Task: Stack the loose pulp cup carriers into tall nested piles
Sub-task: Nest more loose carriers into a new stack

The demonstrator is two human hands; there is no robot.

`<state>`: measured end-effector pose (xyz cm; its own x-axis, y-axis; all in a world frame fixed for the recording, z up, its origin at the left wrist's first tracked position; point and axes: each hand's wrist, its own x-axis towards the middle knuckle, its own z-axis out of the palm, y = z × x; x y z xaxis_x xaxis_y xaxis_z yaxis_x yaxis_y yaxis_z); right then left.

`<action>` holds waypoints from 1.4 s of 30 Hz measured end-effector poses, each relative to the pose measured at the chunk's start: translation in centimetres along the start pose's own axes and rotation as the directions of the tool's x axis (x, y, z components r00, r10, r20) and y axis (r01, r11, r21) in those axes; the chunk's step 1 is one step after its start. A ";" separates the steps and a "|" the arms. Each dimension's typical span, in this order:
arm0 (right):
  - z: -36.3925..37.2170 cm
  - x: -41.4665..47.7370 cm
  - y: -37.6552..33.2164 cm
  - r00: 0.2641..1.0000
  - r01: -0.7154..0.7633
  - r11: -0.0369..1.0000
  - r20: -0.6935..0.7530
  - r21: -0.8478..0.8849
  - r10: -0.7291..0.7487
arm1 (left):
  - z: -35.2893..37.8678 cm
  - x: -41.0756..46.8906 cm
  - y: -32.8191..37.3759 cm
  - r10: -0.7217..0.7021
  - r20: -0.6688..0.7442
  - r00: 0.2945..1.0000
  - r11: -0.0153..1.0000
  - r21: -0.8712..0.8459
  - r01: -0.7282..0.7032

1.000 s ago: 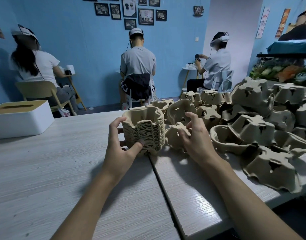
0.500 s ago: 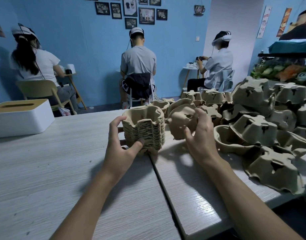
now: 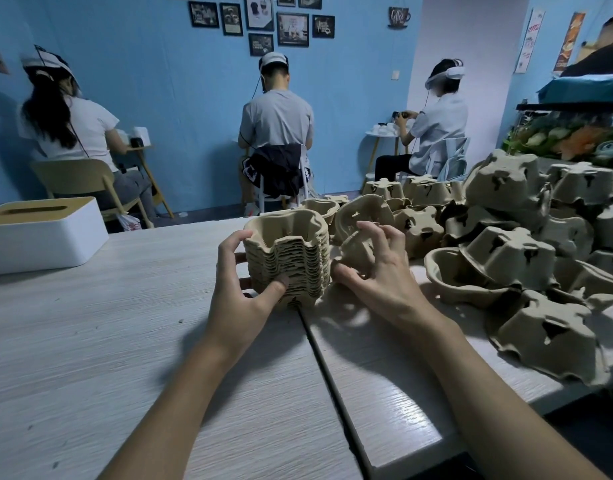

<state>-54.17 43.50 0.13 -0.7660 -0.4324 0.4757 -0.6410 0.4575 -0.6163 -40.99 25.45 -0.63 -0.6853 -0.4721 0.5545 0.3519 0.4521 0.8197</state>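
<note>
A nested pile of brown pulp cup carriers (image 3: 291,259) stands open side up on the pale wooden table (image 3: 90,341), right at the seam between two boards. My left hand (image 3: 244,282) grips its left side, thumb on the front, fingers round the back. Just right of the pile my right hand (image 3: 374,271) holds one loose carrier (image 3: 357,247), tilted on edge, with curled fingers over its top and thumb below. A big heap of loose carriers (image 3: 506,251), mostly upside down, covers the table's right part.
A white tissue box with a wooden lid (image 3: 41,233) sits at the table's left edge. Three people sit on chairs by the blue wall behind, backs turned. A shelf with flowers (image 3: 568,136) stands at the far right.
My right hand picked one carrier out of the heap, lifted it and brought it left, close to the pile. My left hand kept its grip on the pile.
</note>
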 end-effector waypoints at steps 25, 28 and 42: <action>-0.2 1.9 -6.6 0.964 0.244 0.594 -0.258 0.767 -0.063 | 1.4 -0.5 0.4 -0.007 0.101 0.995 0.997 -0.069 0.014; -0.2 1.8 -6.2 0.971 0.229 0.608 -0.223 0.760 -0.088 | 1.5 -0.7 0.5 -0.019 0.088 0.996 0.997 -0.066 0.025; 0.8 1.3 -4.6 0.995 0.071 0.776 -0.104 0.626 -0.007 | 1.5 -1.0 0.8 -0.040 0.164 0.986 0.996 -0.068 0.052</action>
<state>-52.17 40.17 3.07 -0.7626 -0.3521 0.5426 -0.5213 -0.1620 -0.8379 -40.98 27.39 -0.71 -0.7939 -0.3595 0.4904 0.3585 0.3746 0.8551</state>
